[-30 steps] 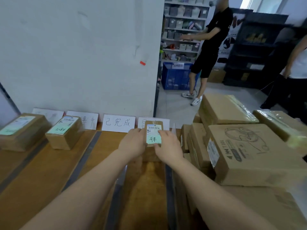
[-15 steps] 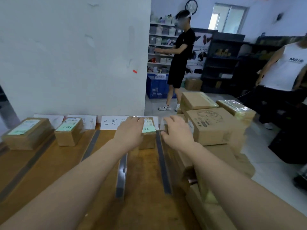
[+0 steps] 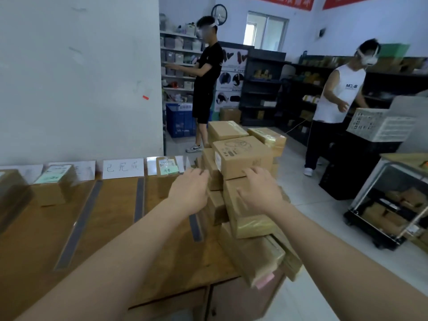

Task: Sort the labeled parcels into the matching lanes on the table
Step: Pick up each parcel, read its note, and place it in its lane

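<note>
Hands of a person reach forward over the right end of a wooden counter (image 3: 115, 228). The left hand (image 3: 188, 193) is palm down, fingers loosely bent and holding nothing, with its fingertips near a small box (image 3: 214, 172) at the edge of a stack of cardboard boxes (image 3: 250, 228). The right hand (image 3: 259, 191) is palm down with fingers spread over a box in the middle of the stack. Its fingertips are at the lower front of the big top box (image 3: 243, 156), and it is unclear whether they touch it. The stack stands just beside the counter's right edge.

Dark tape strips (image 3: 139, 198) run front to back and split the counter into lanes. Paper signs (image 3: 122, 167) with handwritten characters lean against the white wall at the back. A green-labelled parcel (image 3: 165, 169) sits at the back of the rightmost lane, in front of its sign and apart from both hands. A second parcel (image 3: 54, 184) with a green label sits in a lane further left. A third parcel (image 3: 11, 195), blurred, is at the far left.

Behind, a person in black (image 3: 206, 84) stands at shelves beside a blue crate (image 3: 179, 122). A person in a white sleeveless top (image 3: 335, 100) stands near a white basket (image 3: 379, 126).
</note>
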Action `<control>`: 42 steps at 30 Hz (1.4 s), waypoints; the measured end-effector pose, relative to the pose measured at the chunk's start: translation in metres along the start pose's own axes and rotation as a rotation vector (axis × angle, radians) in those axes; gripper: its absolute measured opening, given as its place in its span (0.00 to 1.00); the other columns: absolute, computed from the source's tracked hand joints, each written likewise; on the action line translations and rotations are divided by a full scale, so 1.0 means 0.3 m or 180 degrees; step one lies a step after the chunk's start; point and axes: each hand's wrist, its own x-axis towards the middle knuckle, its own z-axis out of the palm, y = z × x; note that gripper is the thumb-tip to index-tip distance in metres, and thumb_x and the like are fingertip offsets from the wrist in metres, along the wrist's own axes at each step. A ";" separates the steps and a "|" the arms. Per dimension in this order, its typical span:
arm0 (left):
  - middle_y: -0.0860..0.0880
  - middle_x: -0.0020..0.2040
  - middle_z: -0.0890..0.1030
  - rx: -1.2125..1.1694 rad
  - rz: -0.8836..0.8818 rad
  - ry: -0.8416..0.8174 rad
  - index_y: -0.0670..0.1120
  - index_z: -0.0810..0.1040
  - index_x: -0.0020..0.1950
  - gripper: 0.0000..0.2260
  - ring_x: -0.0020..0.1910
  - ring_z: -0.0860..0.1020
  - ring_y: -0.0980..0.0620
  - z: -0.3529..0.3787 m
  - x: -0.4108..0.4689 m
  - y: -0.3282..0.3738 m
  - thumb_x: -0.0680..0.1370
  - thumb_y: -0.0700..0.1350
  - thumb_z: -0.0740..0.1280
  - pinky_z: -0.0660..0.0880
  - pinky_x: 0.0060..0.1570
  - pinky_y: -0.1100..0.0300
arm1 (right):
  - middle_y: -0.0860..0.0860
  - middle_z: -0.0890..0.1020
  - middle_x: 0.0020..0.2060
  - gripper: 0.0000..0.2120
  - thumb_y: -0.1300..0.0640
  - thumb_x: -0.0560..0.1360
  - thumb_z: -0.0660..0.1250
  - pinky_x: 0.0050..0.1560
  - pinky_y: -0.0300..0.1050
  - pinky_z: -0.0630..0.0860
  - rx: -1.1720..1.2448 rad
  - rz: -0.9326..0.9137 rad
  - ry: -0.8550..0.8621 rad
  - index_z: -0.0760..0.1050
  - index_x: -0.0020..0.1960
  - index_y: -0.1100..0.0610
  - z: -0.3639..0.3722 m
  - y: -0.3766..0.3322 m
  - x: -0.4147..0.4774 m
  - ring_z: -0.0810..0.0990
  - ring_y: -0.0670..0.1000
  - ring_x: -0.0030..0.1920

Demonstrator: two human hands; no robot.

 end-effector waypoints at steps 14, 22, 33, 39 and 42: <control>0.46 0.62 0.75 0.0072 -0.0405 -0.0953 0.45 0.69 0.67 0.18 0.63 0.71 0.46 0.297 0.049 0.246 0.79 0.47 0.64 0.74 0.58 0.51 | 0.55 0.71 0.68 0.28 0.46 0.77 0.66 0.67 0.53 0.69 0.0234 0.0223 -0.0803 0.65 0.73 0.55 0.137 0.369 -0.042 0.68 0.57 0.68; 0.46 0.61 0.77 -0.1132 -0.1247 -0.1301 0.43 0.54 0.78 0.33 0.55 0.77 0.49 0.381 0.061 0.321 0.78 0.47 0.67 0.77 0.47 0.58 | 0.54 0.76 0.63 0.33 0.45 0.74 0.69 0.51 0.45 0.72 0.1039 0.0262 -0.1100 0.61 0.74 0.53 0.219 0.446 -0.027 0.75 0.56 0.62; 0.53 0.55 0.80 -0.1852 -0.1246 -0.0914 0.49 0.76 0.63 0.23 0.54 0.78 0.53 0.365 0.038 0.347 0.70 0.47 0.76 0.77 0.51 0.59 | 0.53 0.74 0.63 0.40 0.30 0.67 0.68 0.62 0.54 0.73 0.1553 0.0904 -0.0569 0.66 0.71 0.52 0.220 0.481 -0.013 0.74 0.56 0.64; 0.56 0.58 0.77 -0.2148 -0.1184 -0.0436 0.47 0.72 0.71 0.24 0.55 0.77 0.54 0.311 0.033 0.339 0.76 0.49 0.70 0.76 0.55 0.59 | 0.46 0.81 0.53 0.29 0.32 0.69 0.68 0.57 0.51 0.78 0.2292 0.1071 0.0021 0.76 0.61 0.51 0.165 0.473 -0.024 0.79 0.49 0.53; 0.51 0.66 0.75 -0.2464 -0.1363 -0.0141 0.50 0.70 0.73 0.23 0.56 0.76 0.56 0.279 0.034 0.330 0.79 0.52 0.66 0.75 0.52 0.63 | 0.46 0.81 0.49 0.19 0.39 0.74 0.69 0.48 0.44 0.75 0.3041 0.1184 0.0424 0.77 0.53 0.53 0.114 0.458 -0.018 0.79 0.47 0.49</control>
